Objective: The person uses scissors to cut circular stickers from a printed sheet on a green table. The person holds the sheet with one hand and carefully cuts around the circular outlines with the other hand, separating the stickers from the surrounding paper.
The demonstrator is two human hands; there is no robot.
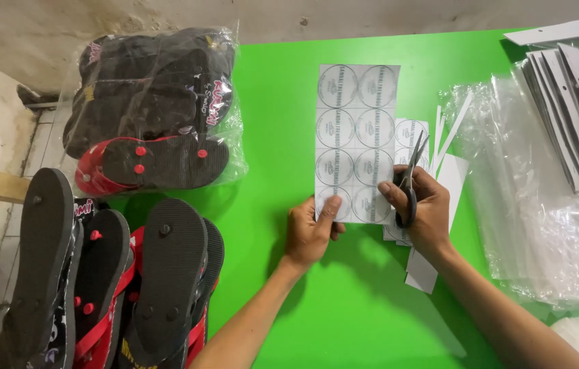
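Note:
On the green table (pixel 344 301) lies a white sheet of round stickers (pixel 356 130), two columns wide. My left hand (pixel 311 229) pinches its near left corner between thumb and fingers. My right hand (pixel 422 208) grips black-handled scissors (pixel 409 181), blades open and pointing away, at the sheet's right edge. Cut sticker pieces and narrow white strips (pixel 448 137) lie just under and to the right of the scissors.
A clear bag of black and red flip-flops (pixel 153 109) sits at the table's far left. More loose flip-flops (pixel 118 280) stand stacked at the near left. Clear plastic bags (pixel 542 205) and white card headers (pixel 569 102) cover the right side.

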